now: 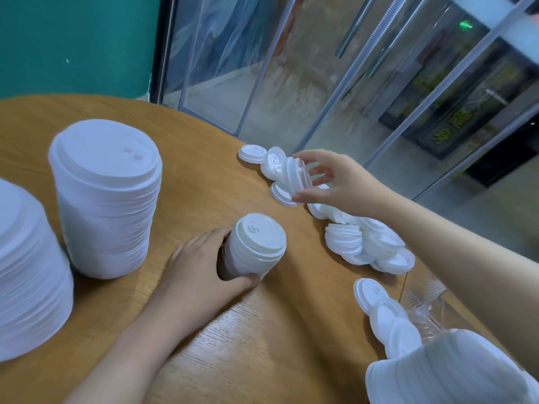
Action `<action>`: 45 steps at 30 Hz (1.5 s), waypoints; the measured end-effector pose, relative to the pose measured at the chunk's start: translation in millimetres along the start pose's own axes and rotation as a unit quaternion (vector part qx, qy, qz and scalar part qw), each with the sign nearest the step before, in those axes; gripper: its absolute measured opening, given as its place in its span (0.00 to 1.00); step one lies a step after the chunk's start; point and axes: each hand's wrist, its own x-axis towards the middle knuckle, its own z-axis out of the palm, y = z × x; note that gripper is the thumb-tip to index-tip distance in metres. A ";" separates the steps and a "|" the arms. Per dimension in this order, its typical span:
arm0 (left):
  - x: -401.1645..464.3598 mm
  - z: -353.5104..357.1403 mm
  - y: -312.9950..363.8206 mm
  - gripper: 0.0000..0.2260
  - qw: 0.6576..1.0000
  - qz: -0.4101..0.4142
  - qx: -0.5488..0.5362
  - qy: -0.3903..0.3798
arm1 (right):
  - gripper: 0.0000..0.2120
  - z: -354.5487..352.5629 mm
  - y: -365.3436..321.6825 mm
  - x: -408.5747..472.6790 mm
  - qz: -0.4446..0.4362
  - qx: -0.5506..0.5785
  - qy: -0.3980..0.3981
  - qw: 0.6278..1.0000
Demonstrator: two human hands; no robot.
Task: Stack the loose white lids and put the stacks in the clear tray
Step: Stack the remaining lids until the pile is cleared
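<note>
My left hand [201, 263] grips a short stack of white lids [256, 243] standing on the round wooden table [204, 182]. My right hand [335, 182] reaches to the table's far edge and pinches a few white lids [296, 173] on edge between thumb and fingers. Loose white lids [252, 153] lie flat around them, and a heap of loose lids [364, 243] spreads under my right forearm. A clear tray [428, 304] shows at the lower right, partly hidden, with lids [385, 310] leaning at it.
Two tall stacks of larger white lids stand at the left, one [108, 199] near the middle and one [29, 272] at the frame's edge. A white stack [443, 371] fills the lower right corner. Glass panels rise beyond the table's far edge.
</note>
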 end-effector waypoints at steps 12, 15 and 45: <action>-3.4 2.8 3.6 0.31 1.000 -0.004 0.016 0.017 | 0.34 25.8 -44.1 -44.7 -0.046 -0.028 -0.096 0.994; -3.1 2.7 2.0 0.30 1.000 -0.004 0.023 0.015 | 0.35 31.8 -44.0 -44.1 -0.044 -0.046 -0.107 0.992; -2.3 10.5 4.8 0.34 0.989 -0.014 -0.144 0.012 | 0.34 46.7 -49.6 -44.0 -0.064 -0.075 -0.113 0.989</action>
